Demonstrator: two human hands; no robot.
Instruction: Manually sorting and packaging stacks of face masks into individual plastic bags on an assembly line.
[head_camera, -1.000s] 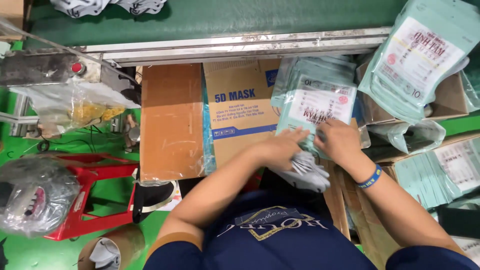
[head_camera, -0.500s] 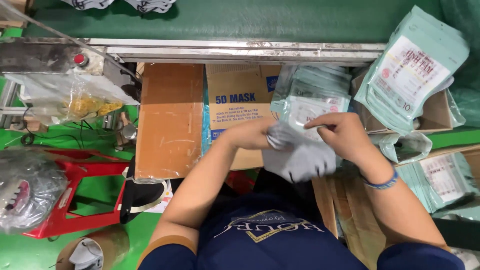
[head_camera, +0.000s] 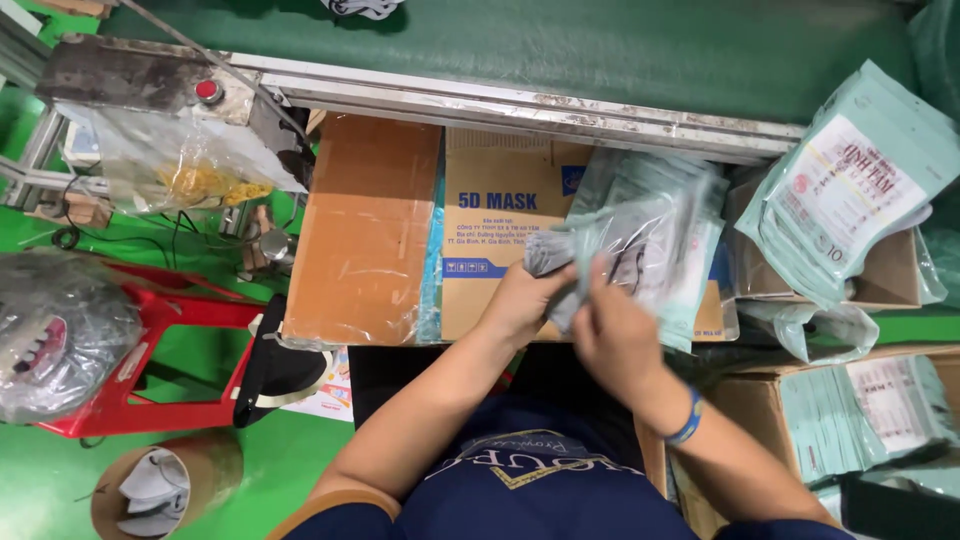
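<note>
Both my hands are together over the cardboard boxes. My left hand grips the left end of a stack of grey face masks. My right hand, with a blue wristband, presses on the same stack from below and right. The masks sit partly inside a pale green plastic pouch that lies behind them on the printed cardboard box. How far the masks are inside the pouch is hidden by my hands.
A plain taped carton lies left of the printed box. A green conveyor belt with a metal rail runs across the top. Several filled green pouches stand at right, more in a carton. A red stool stands at left.
My hands lifted the grey masks from near my lap up to the green pouch. The stack is now bunched between both hands against the pouch.
</note>
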